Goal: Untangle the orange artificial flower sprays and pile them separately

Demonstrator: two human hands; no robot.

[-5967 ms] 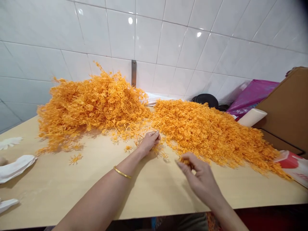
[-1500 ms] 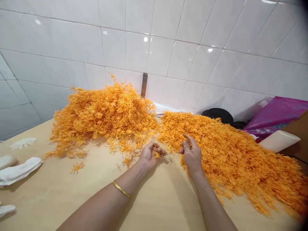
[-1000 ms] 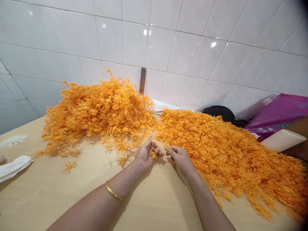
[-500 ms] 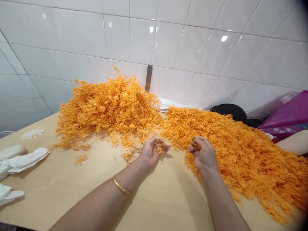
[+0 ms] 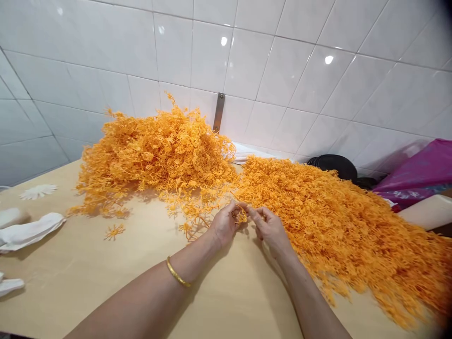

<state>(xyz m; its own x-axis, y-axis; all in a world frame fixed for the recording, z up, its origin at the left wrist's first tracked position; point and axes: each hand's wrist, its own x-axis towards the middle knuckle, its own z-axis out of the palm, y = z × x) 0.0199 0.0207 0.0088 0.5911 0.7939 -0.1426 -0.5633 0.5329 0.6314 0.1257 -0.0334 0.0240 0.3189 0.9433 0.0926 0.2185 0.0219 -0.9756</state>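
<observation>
My left hand (image 5: 226, 223), with a gold bangle on its wrist, is closed around a thin, branching orange plastic flower piece (image 5: 241, 216). Thumb and fingers of my right hand (image 5: 270, 230) are pinched together at the right side of that piece, touching it. Just beyond my left hand, loose orange pieces spill out of a tall tangled heap (image 5: 158, 150) of the same kind. A wider, lower pile (image 5: 339, 216) of small orange flower pieces spreads to the right of my right hand. What my right fingertips grip is partly hidden.
A single orange flower piece (image 5: 114, 231) lies on the wooden table (image 5: 88, 278) at left, near a white flower-shaped piece (image 5: 38, 191) and white gloves (image 5: 31, 231). At the back right are a black rounded case (image 5: 334, 165) and a purple bag (image 5: 420, 169). A tiled wall (image 5: 247, 61) stands behind.
My right hand has moved left from the edge of the right pile to meet my left hand at the orange piece. My left hand has shifted slightly right. The view has turned slightly.
</observation>
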